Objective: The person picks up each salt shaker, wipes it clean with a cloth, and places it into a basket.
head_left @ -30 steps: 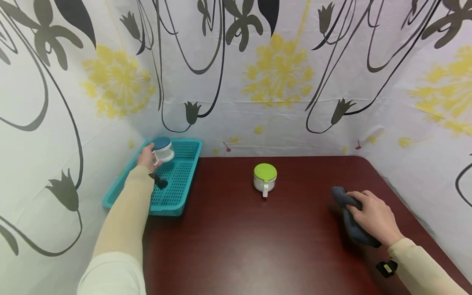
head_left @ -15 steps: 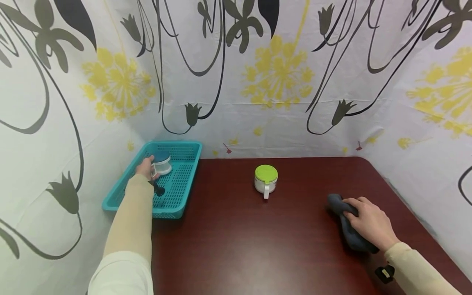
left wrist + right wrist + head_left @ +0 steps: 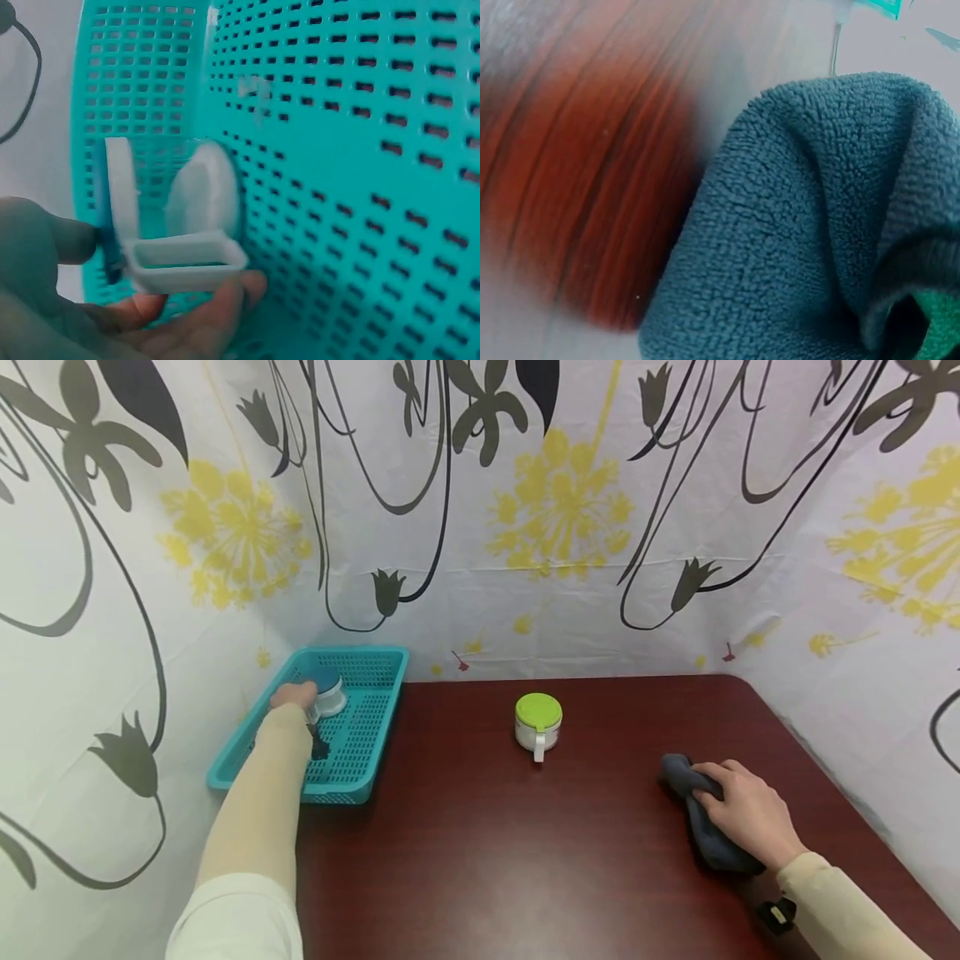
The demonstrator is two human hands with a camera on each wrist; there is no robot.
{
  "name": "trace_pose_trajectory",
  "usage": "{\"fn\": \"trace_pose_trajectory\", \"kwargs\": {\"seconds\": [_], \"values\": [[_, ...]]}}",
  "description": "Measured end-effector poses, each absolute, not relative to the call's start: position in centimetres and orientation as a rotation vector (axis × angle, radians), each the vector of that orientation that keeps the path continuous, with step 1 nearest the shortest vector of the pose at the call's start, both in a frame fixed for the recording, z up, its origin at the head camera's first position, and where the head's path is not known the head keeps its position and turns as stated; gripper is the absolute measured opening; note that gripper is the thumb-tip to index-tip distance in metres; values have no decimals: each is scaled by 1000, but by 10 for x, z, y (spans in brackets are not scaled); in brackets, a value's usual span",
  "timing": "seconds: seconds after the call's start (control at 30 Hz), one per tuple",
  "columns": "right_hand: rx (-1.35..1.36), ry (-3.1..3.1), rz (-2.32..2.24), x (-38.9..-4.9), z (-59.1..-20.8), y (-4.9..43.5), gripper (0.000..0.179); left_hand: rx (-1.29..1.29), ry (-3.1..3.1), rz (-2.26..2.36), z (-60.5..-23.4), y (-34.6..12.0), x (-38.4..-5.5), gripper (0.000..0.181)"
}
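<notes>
In the head view my left hand (image 3: 294, 695) reaches into the turquoise basket (image 3: 360, 789) at the back left. It holds a clear jar (image 3: 331, 698) with a blue lid and a white handle. The left wrist view shows the jar on its side relative to the camera, the thumb at the lid's edge and the fingertips at the handle (image 3: 187, 262). At the right of the table, my right hand (image 3: 750, 814) grips a bunched dark grey-blue cloth (image 3: 712, 839). The right wrist view is largely filled by this cloth (image 3: 780, 217); a bit of green shows in its fold.
A second jar (image 3: 538, 724), with a green lid and its handle facing me, stands at the middle back of the dark red table (image 3: 480, 843). Patterned curtains (image 3: 465, 527) close off the back and both sides.
My left hand has lowered the blue-lidded jar into the basket, and the back of the hand now faces up more. The right hand has slid the cloth slightly left and nearer.
</notes>
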State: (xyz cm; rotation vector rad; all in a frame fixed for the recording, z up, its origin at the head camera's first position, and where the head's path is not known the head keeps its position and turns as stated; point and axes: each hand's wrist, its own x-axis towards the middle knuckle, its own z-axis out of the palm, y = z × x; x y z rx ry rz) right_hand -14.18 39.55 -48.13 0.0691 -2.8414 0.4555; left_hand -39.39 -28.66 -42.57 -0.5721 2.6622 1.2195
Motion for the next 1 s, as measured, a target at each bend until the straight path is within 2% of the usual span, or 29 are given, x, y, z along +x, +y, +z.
{"fn": "trace_pose_trajectory", "kwargs": {"seconds": [0.07, 0.23, 0.3, 0.57, 0.8, 1.0], "values": [[77, -2838, 458, -142, -481, 394, 40, -525, 2774, 1071, -421, -289, -395, 63], [87, -2839, 461, -144, -483, 391, 41, -368, 2989, 888, -407, -290, -398, 33], [88, -2846, 463, -144, -484, 390, 42, -304, 3062, 857, -398, -284, -395, 28], [61, -2940, 455, -145, -487, 390, 47, -95, 3245, 796, -366, -232, -367, 35], [53, -2973, 423, -145, -490, 387, 49, 77, 3319, 876, -365, -168, -335, 51], [36, -2987, 381, -142, -492, 380, 54, 162, 3332, 1029, -387, -116, -314, 38]]}}
